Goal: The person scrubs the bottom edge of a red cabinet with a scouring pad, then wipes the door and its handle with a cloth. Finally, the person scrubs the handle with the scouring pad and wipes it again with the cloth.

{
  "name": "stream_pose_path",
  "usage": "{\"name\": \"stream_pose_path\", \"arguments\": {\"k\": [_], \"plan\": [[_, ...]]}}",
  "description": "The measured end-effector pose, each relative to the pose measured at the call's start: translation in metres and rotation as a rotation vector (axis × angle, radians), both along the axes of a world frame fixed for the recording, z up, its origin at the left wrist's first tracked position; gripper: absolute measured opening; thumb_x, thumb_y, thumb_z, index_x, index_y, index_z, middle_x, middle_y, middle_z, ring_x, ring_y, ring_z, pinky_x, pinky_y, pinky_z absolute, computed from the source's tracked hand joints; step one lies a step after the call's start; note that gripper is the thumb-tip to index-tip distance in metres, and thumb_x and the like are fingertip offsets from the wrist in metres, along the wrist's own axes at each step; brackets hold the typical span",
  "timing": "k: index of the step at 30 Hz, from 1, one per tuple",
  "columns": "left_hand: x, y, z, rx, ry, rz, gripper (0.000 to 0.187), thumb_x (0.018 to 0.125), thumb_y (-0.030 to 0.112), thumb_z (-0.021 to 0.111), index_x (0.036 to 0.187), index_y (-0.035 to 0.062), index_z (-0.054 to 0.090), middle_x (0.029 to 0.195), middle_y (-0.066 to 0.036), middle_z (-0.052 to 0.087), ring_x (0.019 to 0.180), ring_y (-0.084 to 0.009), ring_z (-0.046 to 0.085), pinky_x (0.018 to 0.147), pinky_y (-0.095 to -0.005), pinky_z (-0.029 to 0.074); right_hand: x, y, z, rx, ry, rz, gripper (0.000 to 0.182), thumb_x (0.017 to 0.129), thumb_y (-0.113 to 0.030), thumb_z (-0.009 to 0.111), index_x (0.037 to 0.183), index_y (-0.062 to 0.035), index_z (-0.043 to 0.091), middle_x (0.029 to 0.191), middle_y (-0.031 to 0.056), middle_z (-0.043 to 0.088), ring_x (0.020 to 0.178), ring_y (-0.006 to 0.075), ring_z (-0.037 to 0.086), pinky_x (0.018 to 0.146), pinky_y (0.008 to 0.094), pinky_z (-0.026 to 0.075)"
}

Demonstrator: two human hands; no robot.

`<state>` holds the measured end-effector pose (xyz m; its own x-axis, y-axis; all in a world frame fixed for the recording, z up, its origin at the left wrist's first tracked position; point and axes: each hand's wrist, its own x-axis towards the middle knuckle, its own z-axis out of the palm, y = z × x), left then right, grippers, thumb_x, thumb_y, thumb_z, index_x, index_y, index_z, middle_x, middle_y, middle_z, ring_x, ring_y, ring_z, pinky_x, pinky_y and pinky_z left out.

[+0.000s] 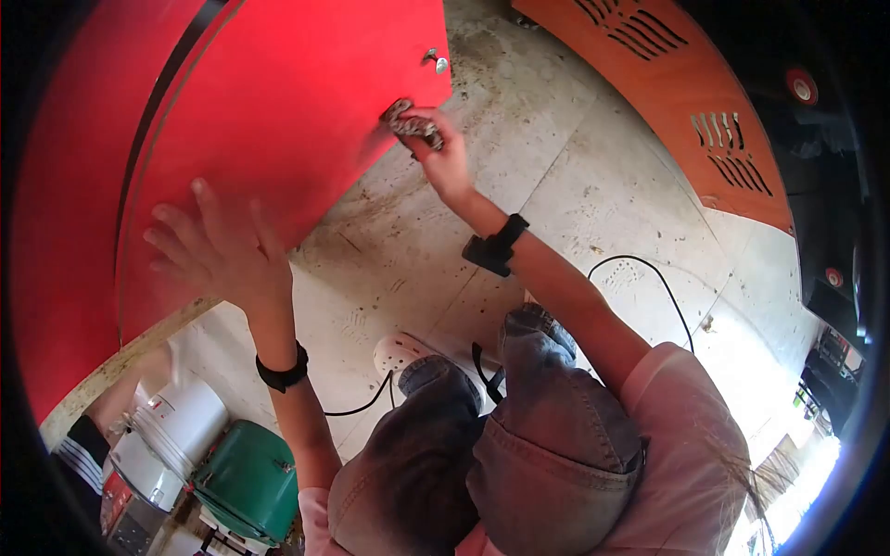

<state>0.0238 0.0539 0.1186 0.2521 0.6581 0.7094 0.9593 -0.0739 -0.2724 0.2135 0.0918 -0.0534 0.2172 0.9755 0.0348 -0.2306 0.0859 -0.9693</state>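
A large red panel with a smooth, glossy face fills the upper left. My right hand is closed around a crumpled dark cloth with a pale pattern, which lies at the panel's right edge. A small metal knob or lock sits just above it near the panel's corner. My left hand, slightly smeared by motion, has its fingers spread over the lower part of the red panel and holds nothing. Black bands circle both wrists.
An orange slotted panel stands at the upper right beside dark machinery. White buckets and a green container sit at the lower left. A black cable runs over the stained floor near my feet.
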Motion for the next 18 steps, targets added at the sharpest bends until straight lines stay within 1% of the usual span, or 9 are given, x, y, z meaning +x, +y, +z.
{"name": "stream_pose_path", "arguments": {"k": [1, 2, 5, 6, 12, 15, 18], "plan": [[-0.002, 0.000, -0.001, -0.009, -0.006, 0.002, 0.052, 0.084, 0.038, 0.053, 0.129, 0.0138, 0.044, 0.141, -0.015, 0.025, 0.131, -0.0389, 0.018, 0.102, -0.0570, 0.006, -0.008, -0.003, -0.003, 0.028, -0.066, -0.005, 0.026, 0.076, 0.006, 0.058, 0.097, -0.0078, 0.059, 0.090, -0.0006, 0.058, 0.077, 0.0069, 0.054, 0.055, 0.0216, 0.045], [-0.004, 0.000, -0.002, -0.018, -0.011, 0.004, 0.053, 0.084, 0.039, 0.052, 0.129, 0.0142, 0.043, 0.142, -0.016, 0.024, 0.130, -0.0402, 0.017, 0.102, -0.0581, 0.005, -0.015, -0.007, -0.001, 0.039, -0.091, -0.009, 0.027, 0.074, 0.008, 0.058, 0.096, -0.0074, 0.059, 0.089, 0.0015, 0.058, 0.079, 0.0102, 0.056, 0.061, 0.0231, 0.046], [-0.006, 0.001, -0.004, -0.006, -0.003, 0.002, 0.053, 0.083, 0.040, 0.052, 0.130, 0.0161, 0.043, 0.142, -0.015, 0.023, 0.130, -0.0410, 0.016, 0.101, -0.0590, 0.005, -0.036, -0.020, 0.004, 0.130, -0.174, 0.027, 0.028, 0.071, 0.010, 0.057, 0.093, -0.0070, 0.060, 0.090, 0.0058, 0.059, 0.081, 0.0163, 0.058, 0.068, 0.0249, 0.046], [-0.007, 0.002, -0.005, -0.006, 0.002, 0.003, 0.054, 0.083, 0.040, 0.052, 0.130, 0.0166, 0.042, 0.143, -0.015, 0.022, 0.130, -0.0411, 0.016, 0.101, -0.0591, 0.005, -0.043, -0.023, 0.003, 0.124, -0.185, 0.071, 0.031, 0.068, 0.012, 0.055, 0.092, -0.0069, 0.060, 0.092, 0.0079, 0.059, 0.086, 0.0211, 0.058, 0.074, 0.0264, 0.044], [-0.008, 0.003, -0.007, -0.006, 0.019, 0.030, 0.056, 0.083, 0.043, 0.051, 0.132, 0.0187, 0.040, 0.145, -0.013, 0.017, 0.131, -0.0412, 0.014, 0.101, -0.0600, 0.006, -0.070, -0.038, -0.002, 0.141, -0.237, 0.119, 0.032, 0.067, 0.012, 0.050, 0.091, -0.0067, 0.061, 0.092, 0.0060, 0.060, 0.093, 0.0207, 0.056, 0.075, 0.0279, 0.045], [-0.009, 0.006, -0.011, 0.024, 0.024, 0.018, 0.055, 0.083, 0.043, 0.051, 0.132, 0.0202, 0.039, 0.145, -0.012, 0.016, 0.131, -0.0412, 0.014, 0.100, -0.0607, 0.008, -0.085, -0.042, -0.012, 0.158, -0.187, 0.250, 0.033, 0.068, 0.012, 0.049, 0.095, -0.0050, 0.060, 0.093, 0.0059, 0.060, 0.095, 0.0192, 0.055, 0.077, 0.0273, 0.045], [-0.010, 0.005, -0.012, 0.021, 0.020, 0.015, 0.054, 0.083, 0.043, 0.051, 0.131, 0.0216, 0.040, 0.145, -0.012, 0.016, 0.131, -0.0413, 0.014, 0.100, -0.0609, 0.009, -0.099, -0.052, -0.012, 0.066, 0.110, 0.501, 0.031, 0.073, 0.010, 0.050, 0.100, -0.0018, 0.058, 0.096, 0.0055, 0.060, 0.097, 0.0174, 0.055, 0.079, 0.0266, 0.044]]}}
